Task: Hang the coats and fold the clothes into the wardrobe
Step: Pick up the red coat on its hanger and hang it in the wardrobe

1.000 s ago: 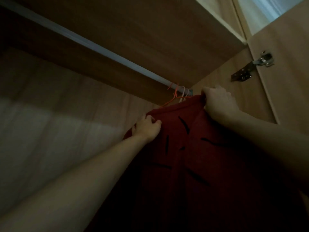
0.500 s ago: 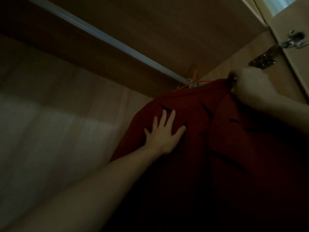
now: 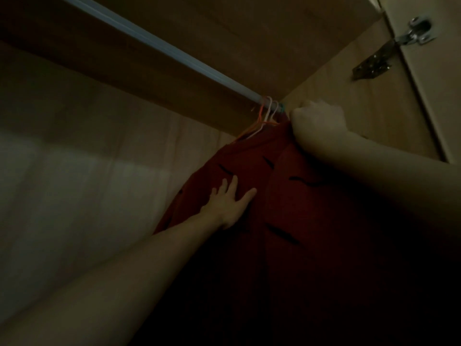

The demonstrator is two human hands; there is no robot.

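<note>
Head view, dim, looking up inside the wardrobe point(image 3: 74, 171). Red coat point(image 3: 299, 221) hanging at the right end of the rail point(image 3: 159, 46), hanger hooks point(image 3: 268, 108) bunched there. Left hand point(image 3: 228, 201) flat on the cloth, fingers point(image 3: 234, 184) straight and spread, as half a second ago but no longer bunching fabric as a second ago. Right hand point(image 3: 318, 123) fisted round the coat's top edge beside the hooks, same grip as before. Door hinge point(image 3: 389, 48) top right.

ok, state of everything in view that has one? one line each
red garment: hanging below the rail, top edge gripped
hangers: hooked on the rail at its right end
left hand: flat on the garment, fingers spread
right hand: fist closed on the garment's top
wardrobe door: open, hinge exposed
</note>
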